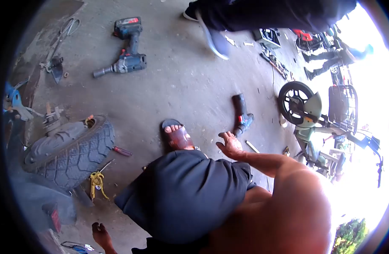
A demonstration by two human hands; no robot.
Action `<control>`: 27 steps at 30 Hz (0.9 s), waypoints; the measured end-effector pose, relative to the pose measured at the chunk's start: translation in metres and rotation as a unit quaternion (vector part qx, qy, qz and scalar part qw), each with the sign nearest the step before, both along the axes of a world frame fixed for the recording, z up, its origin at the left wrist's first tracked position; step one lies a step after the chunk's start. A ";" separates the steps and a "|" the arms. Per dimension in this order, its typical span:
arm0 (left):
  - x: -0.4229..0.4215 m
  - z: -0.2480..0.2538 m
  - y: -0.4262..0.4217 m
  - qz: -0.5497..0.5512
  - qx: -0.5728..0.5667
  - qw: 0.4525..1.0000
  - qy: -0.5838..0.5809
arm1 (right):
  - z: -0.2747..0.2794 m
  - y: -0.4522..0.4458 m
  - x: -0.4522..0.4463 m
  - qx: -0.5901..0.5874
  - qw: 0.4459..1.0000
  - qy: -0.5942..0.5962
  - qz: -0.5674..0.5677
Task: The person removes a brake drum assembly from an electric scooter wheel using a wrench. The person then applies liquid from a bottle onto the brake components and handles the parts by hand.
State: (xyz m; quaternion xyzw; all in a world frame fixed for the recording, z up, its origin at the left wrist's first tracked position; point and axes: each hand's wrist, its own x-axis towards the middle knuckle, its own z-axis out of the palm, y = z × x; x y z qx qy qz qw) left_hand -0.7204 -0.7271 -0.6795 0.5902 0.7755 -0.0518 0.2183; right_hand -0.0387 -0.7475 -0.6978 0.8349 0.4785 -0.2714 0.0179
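My right hand (231,147) reaches out over the floor, open, its fingers somewhat apart and holding nothing I can see. Just beyond its fingertips lies a compact cordless drill (245,120). At the lower left is my left hand (101,236), partly cut off by the dark rim of the view. Its fingers look dirty and curled; whether they hold something I cannot make out. A knobbly-tyred wheel (78,154) stands above this hand. Between them lie a yellow-handled tool (97,182) and a red-handled screwdriver (123,151). My sandalled foot (177,135) rests on the floor.
A cordless impact wrench (129,61) with a long socket lies on the concrete floor (160,80). Another person's shoe (215,41) and dark trouser leg are at the top. A tool box (268,39) and loose tools (275,63) lie behind. A scooter (307,110) stands at the right.
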 end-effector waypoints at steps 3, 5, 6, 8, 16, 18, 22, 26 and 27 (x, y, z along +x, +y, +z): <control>-0.020 0.001 -0.008 -0.006 0.014 1.000 -0.001 | -0.009 0.002 -0.006 -0.013 0.999 0.025 0.038; 0.005 0.019 -0.003 0.017 -0.037 0.997 0.064 | -0.003 0.017 -0.016 0.023 0.991 0.072 0.114; 0.014 0.021 -0.009 -0.015 0.082 0.994 0.069 | 0.000 0.035 -0.023 0.051 0.981 0.092 0.164; 0.033 0.025 0.010 0.029 0.065 0.996 0.062 | 0.006 0.080 -0.040 0.113 0.959 0.140 0.218; 0.081 0.060 -0.060 0.043 0.032 0.998 -0.045 | 0.015 0.240 -0.137 0.145 0.880 0.272 0.362; 0.097 0.040 -0.104 0.120 0.115 0.983 -0.082 | 0.001 0.266 -0.142 -0.030 0.861 0.176 0.476; 0.132 0.003 -0.173 0.325 0.099 0.931 -0.137 | 0.004 0.289 -0.155 -0.120 0.756 0.039 0.642; 0.161 -0.013 -0.205 0.387 0.085 0.902 -0.172 | 0.000 0.317 -0.165 -0.120 0.703 0.001 0.701; 0.161 -0.013 -0.207 0.400 0.088 0.896 -0.170 | -0.001 0.322 -0.172 -0.130 0.720 -0.006 0.681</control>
